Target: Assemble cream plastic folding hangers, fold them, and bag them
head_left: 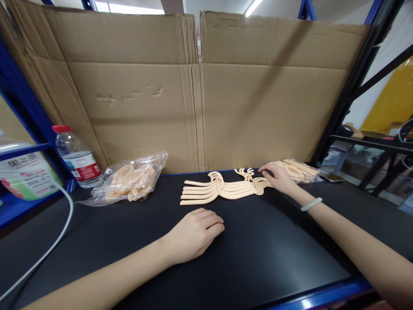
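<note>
A row of cream plastic deer-shaped pieces lies fanned out on the black table top. My right hand rests on the right end of that row, fingers stretched flat over the pieces, beside a loose pile of the same cream pieces. A pale bead bracelet circles that wrist. Nearer to me, my left hand lies palm down on the bare table, fingers loosely curled, holding nothing, just short of the row's left tips.
A clear plastic bag of cream pieces lies at the left, next to a water bottle with a red cap. A white cable crosses the left side. Cardboard sheets wall the back. A phone lies at the right.
</note>
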`<move>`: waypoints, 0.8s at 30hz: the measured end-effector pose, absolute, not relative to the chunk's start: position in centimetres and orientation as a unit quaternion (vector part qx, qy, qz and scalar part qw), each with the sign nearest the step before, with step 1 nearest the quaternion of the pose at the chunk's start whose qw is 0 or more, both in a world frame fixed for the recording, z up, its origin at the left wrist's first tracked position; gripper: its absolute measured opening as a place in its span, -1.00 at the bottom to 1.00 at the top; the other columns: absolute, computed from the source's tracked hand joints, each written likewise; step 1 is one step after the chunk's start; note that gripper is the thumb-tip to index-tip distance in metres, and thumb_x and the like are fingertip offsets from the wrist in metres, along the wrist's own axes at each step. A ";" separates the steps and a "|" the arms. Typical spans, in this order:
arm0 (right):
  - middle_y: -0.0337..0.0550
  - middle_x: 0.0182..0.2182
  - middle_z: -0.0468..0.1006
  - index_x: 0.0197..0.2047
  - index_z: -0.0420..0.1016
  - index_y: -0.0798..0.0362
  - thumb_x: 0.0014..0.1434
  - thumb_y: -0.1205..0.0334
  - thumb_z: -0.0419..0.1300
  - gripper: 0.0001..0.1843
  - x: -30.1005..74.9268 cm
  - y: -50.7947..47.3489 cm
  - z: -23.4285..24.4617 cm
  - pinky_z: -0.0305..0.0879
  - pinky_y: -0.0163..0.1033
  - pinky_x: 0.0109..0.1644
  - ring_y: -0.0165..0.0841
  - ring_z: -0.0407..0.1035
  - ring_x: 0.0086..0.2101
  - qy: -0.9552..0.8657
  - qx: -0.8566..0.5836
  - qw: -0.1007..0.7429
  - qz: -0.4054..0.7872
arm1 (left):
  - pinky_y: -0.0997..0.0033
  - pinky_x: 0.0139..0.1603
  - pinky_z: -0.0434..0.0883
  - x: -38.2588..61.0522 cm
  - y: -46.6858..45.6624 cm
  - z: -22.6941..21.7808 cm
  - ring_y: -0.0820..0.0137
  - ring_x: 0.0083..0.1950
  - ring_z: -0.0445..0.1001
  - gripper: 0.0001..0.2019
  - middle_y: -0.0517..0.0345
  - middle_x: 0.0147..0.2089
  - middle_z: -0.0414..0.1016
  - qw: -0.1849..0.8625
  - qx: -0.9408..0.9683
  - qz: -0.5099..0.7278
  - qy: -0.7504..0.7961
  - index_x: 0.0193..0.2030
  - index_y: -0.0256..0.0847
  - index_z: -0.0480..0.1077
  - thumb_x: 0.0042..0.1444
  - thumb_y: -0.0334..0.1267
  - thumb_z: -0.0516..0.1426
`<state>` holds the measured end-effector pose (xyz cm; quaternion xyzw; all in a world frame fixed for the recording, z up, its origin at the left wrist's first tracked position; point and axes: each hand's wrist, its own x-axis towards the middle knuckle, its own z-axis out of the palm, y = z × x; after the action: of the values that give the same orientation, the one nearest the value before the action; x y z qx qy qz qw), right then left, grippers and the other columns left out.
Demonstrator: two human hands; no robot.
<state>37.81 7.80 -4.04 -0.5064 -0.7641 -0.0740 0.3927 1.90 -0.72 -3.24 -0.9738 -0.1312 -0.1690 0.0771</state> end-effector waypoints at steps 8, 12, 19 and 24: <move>-0.01 -0.02 0.55 -0.07 0.53 0.03 0.30 0.07 -0.02 -0.64 37.0 7.8 -4.3 0.20 0.17 0.19 -0.07 0.33 0.08 -0.850 -0.439 0.284 -0.061 | 0.29 -0.03 0.43 2.0 -0.8 -3.3 0.27 -0.07 0.50 -0.75 -0.02 -0.05 0.54 0.074 -0.972 -0.178 -0.134 -0.06 -0.24 0.40 0.26 -0.44 -0.06; 0.05 0.08 0.47 -0.04 0.50 0.05 0.33 0.05 -0.04 -0.62 36.1 7.2 -4.3 0.18 0.19 0.21 -0.05 0.26 0.14 -0.859 -0.433 0.265 -0.069 | 0.29 -0.03 0.43 2.0 -0.9 -3.3 0.28 -0.08 0.49 -0.75 -0.01 -0.06 0.53 0.076 -0.971 -0.178 -0.138 -0.05 -0.24 0.40 0.26 -0.44 -0.06; 0.08 0.05 0.44 0.19 0.29 0.08 0.34 0.24 -0.07 -0.61 34.1 6.8 -4.3 0.30 0.08 0.11 -0.10 0.31 0.06 -0.871 -0.413 0.254 -0.080 | 0.28 -0.05 0.43 2.0 -0.8 -3.5 0.27 -0.08 0.48 -0.76 0.01 -0.05 0.53 0.067 -0.973 -0.170 -0.143 -0.07 -0.25 0.40 0.25 -0.44 -0.06; 0.05 -0.11 0.53 0.18 0.36 0.09 0.21 0.46 -0.04 -0.51 33.9 8.8 -3.7 0.36 0.02 -0.02 -0.10 0.35 -0.08 -0.864 -0.442 0.192 -0.146 | 0.30 -0.05 0.43 2.0 -0.7 -3.5 0.28 -0.09 0.47 -0.75 0.02 -0.06 0.53 0.052 -0.972 -0.182 -0.142 -0.08 -0.25 0.40 0.21 -0.46 -0.04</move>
<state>33.94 8.78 -3.70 -0.4423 -0.8637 -0.1460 0.1924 1.99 -0.65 -3.51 -0.9717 -0.1416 -0.1816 0.0517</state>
